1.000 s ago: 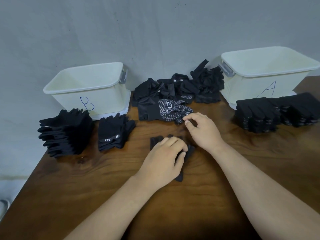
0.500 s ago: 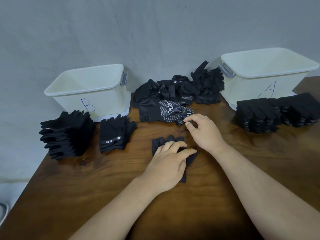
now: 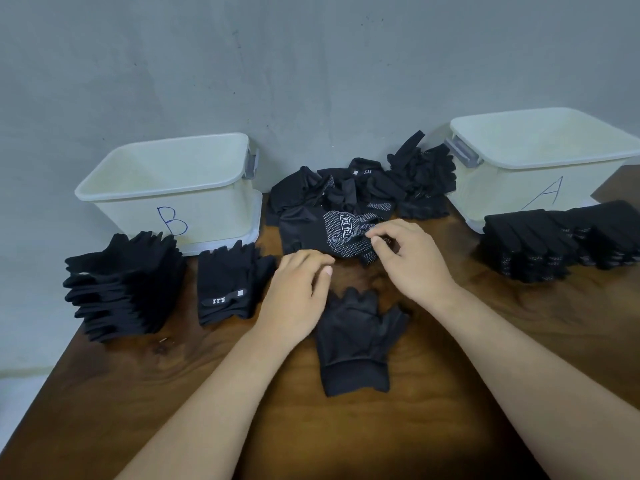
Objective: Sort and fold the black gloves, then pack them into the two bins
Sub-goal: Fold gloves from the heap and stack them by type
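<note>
While the plain glove (image 3: 356, 337) lies flat at mid-tabletop, cuff toward the near edge and fingers toward the far edge, neither hand is on it. The left hand (image 3: 299, 296) sits just beside its fingertips, on the left-edge side, fingers loosely straight and holding nothing; whether it touches the wood I cannot tell.

The right hand (image 3: 414, 261) is past the plain glove toward the far edge; its thumb and forefinger curl together on the finger ends of the dotted glove (image 3: 337, 233), seemingly pinching them. That glove lies crosswise, long axis along the far edge, cuff toward the left edge, at the near fringe of the heap (image 3: 363, 188).

Bin B (image 3: 173, 202) stands at the far left corner and bin A (image 3: 540, 188) at the far right. The left stack (image 3: 121, 285) and the 5.11 stack (image 3: 228, 289) sit before B; the right stack (image 3: 554, 244) sits before A.

The coming move likely turns on the dotted glove; the right hand is the nearer and is already at its fingers, with the body trailing away to the left. A pull toward the near edge would drag it straight over the plain glove, so it probably wants lifting clear; the left hand is well placed to catch the cuff end. White dots show on the right stack, so this glove looks bound for A's side.
</note>
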